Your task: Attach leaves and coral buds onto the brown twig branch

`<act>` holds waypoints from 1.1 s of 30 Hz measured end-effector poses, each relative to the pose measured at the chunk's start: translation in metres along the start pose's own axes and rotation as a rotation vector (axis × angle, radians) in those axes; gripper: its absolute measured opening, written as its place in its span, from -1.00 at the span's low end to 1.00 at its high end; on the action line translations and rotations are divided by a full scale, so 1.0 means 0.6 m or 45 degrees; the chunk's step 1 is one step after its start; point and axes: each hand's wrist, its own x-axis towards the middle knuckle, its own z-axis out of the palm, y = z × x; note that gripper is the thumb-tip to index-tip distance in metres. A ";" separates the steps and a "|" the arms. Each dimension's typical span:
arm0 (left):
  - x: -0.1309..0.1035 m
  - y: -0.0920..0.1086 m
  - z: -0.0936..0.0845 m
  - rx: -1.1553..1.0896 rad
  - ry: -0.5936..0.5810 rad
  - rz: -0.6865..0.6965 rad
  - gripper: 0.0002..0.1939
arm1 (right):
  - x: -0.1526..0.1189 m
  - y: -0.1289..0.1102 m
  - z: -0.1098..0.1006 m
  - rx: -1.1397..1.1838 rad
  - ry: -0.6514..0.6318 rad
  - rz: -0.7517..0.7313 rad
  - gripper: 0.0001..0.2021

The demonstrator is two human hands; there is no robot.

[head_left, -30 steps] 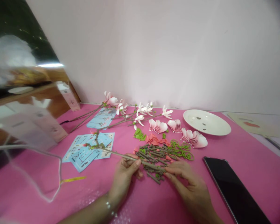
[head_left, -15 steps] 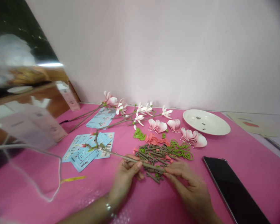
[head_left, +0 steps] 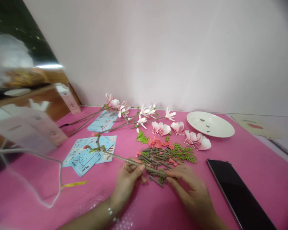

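Observation:
A long brown toy flower branch (head_left: pixel 121 158) slants across the front of the pink table, with coral buds and small green pieces at its far-left end. My left hand (head_left: pixel 128 177) is closed round its stem, thumb on top. At the stem's near end, my right hand (head_left: pixel 190 188) pinches the tip between thumb and fingers. Just beyond my hands lies a heap of brown stick pieces (head_left: pixel 156 156). Coral pieces (head_left: pixel 158 142), bright green leaf pieces (head_left: pixel 142 137) and green ring-shaped pieces (head_left: pixel 184 151) lie around the heap.
Pink petal pieces (head_left: pixel 198 140) lie in rows behind the heap. Finished flower stems (head_left: pixel 144 111) rest along the wall. Blue instruction sheets (head_left: pixel 86 156) are at left, near pink boxes (head_left: pixel 43 127) and a white cable (head_left: pixel 61 172). A white plate (head_left: pixel 216 126) and black phone (head_left: pixel 240 191) are at right.
The whole view has shifted slightly to the left. Both hands keep their hold on the branch, with hardly any other movement.

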 end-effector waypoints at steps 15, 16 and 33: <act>0.006 0.001 -0.008 -0.034 0.039 0.022 -0.77 | 0.001 0.020 -0.014 -0.076 0.018 0.004 -0.92; 0.006 0.001 -0.007 -0.030 0.035 0.018 -0.76 | 0.000 0.021 -0.014 -0.078 0.021 0.002 -0.92; -0.001 -0.002 -0.010 -0.027 -0.024 0.055 -0.75 | -0.009 0.010 -0.005 -0.001 0.057 -0.117 -0.86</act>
